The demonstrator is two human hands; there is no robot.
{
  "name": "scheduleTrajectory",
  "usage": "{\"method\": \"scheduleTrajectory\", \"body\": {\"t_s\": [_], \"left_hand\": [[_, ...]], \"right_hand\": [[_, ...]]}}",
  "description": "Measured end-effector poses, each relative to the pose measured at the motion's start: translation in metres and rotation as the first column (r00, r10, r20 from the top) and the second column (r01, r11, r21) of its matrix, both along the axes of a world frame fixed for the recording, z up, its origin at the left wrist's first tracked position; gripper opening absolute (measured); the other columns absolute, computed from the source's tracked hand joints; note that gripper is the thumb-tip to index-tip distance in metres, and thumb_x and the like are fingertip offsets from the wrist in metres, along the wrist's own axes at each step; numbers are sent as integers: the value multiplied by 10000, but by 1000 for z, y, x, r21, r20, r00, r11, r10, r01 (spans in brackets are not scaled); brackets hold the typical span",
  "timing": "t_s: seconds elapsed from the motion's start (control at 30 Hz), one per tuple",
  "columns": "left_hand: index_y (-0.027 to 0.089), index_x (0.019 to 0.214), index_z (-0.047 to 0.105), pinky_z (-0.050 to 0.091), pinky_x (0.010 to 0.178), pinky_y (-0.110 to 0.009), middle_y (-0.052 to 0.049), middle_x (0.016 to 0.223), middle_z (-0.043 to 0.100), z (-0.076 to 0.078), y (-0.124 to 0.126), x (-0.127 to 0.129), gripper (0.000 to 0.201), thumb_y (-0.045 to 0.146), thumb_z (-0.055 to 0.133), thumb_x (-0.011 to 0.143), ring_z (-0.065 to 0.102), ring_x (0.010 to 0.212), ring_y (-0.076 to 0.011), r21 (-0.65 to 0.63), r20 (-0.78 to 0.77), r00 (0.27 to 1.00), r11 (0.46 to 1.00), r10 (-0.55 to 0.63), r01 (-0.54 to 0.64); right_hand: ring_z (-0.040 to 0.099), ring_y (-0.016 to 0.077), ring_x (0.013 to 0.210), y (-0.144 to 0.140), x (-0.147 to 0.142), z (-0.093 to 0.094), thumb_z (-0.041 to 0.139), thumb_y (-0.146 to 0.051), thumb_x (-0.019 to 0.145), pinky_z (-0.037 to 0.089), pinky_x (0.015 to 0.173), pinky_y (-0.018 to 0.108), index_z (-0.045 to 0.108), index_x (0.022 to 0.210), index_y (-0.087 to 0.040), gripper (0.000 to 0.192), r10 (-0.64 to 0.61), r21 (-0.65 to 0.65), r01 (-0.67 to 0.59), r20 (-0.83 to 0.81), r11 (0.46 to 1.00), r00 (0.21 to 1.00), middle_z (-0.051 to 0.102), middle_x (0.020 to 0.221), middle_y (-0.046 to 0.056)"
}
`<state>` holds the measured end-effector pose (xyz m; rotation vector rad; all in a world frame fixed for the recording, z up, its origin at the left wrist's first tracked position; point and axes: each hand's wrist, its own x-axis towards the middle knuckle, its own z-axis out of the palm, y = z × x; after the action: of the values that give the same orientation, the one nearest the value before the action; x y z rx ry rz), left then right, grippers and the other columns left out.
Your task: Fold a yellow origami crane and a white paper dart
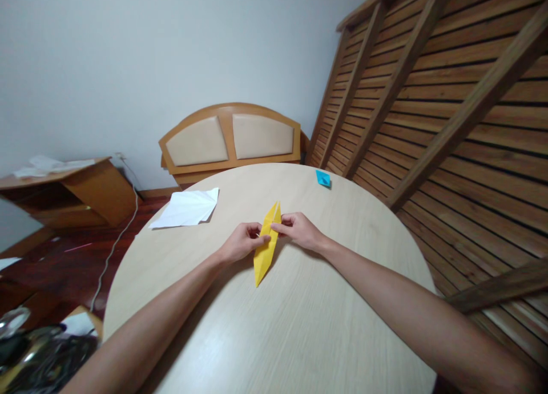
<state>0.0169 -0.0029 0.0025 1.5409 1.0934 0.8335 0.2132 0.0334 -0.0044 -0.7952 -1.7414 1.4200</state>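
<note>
A folded sheet of yellow origami paper [265, 256], long and narrow with pointed ends, is held over the middle of the round table. My left hand [243, 242] pinches its left edge, thumb on the front face and fingers behind. On the opposite edge, a little higher up, my right hand [299, 229] grips it between thumb and fingers. The top end splits into two points with a slit between them. Fingers behind the paper are partly hidden.
A small blue folded paper boat [323, 179] sits at the table's far right. White paper sheets [186, 207] lie at the far left. The pale round table [342, 325] borders slatted wood [428, 114] on the right; a headboard [231, 137] stands behind.
</note>
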Motion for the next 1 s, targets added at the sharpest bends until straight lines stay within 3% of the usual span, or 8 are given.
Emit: {"method": "scheduleTrajectory", "body": {"t_s": [0.13, 0.27, 0.43, 0.53, 0.7, 0.9, 1.0], "left_hand": [[100, 831, 660, 358, 507, -222, -49, 705, 630, 2, -2, 0, 392, 443, 779, 683, 524, 552, -102, -47, -6, 999, 998, -31, 31], [108, 792, 660, 394, 538, -233, -55, 714, 647, 3, -2, 1, 370, 431, 794, 670, 543, 572, -110, -33, 18, 1000, 999, -5, 6], [119, 804, 673, 385, 532, -234, -40, 688, 643, 4, 1, 1, 398, 479, 783, 677, 540, 582, -119, 57, 63, 995, 995, 82, -85], [124, 809, 667, 370, 514, -229, -34, 686, 644, 5, 2, 2, 410, 491, 787, 668, 540, 578, -120, 84, 84, 989, 988, 120, -127], [115, 847, 672, 315, 449, -217, -38, 693, 657, 7, 1, 2, 429, 503, 765, 690, 498, 513, -97, 70, 40, 987, 985, 158, -161], [113, 887, 648, 356, 439, -206, -49, 698, 672, 4, 4, 0, 420, 496, 729, 734, 577, 563, -127, 69, 25, 983, 981, 181, -182], [139, 1003, 574, 379, 438, -192, -41, 733, 689, 0, 7, -1, 444, 461, 729, 739, 616, 589, -137, 76, 84, 980, 979, 183, -189]], "right_hand": [[586, 137, 656, 5, 4, 3, 705, -490, 787, 480, 652, 283, 710, 748, -132, 360, -97, 75, 95, 26, 993, 995, 666, 709, 35], [615, 138, 687, 7, 5, 1, 708, -524, 785, 508, 682, 287, 712, 855, -138, 392, -140, 9, 141, -66, 990, 988, 693, 776, 48], [670, 168, 812, 0, 0, -2, 788, -435, 735, 533, 758, 314, 648, 1105, -136, 496, 25, -55, -30, -95, 998, 995, 723, 968, 92], [671, 175, 818, -5, -2, -1, 784, -381, 741, 527, 750, 312, 658, 1040, -125, 413, 62, -10, -62, -34, 998, 998, 722, 939, 88], [654, 156, 728, -3, -2, 0, 763, -341, 747, 515, 702, 297, 635, 984, -127, 344, 0, -10, 0, -28, 1000, 1000, 689, 791, 38], [664, 155, 703, 0, -1, -6, 731, -310, 780, 520, 655, 287, 470, 1028, -198, 378, -53, -36, 51, -77, 998, 996, 677, 765, 0], [675, 159, 711, 0, 0, -7, 733, -315, 779, 514, 627, 271, 402, 980, -232, 397, -67, -17, 65, -118, 998, 991, 657, 762, -32]]}}
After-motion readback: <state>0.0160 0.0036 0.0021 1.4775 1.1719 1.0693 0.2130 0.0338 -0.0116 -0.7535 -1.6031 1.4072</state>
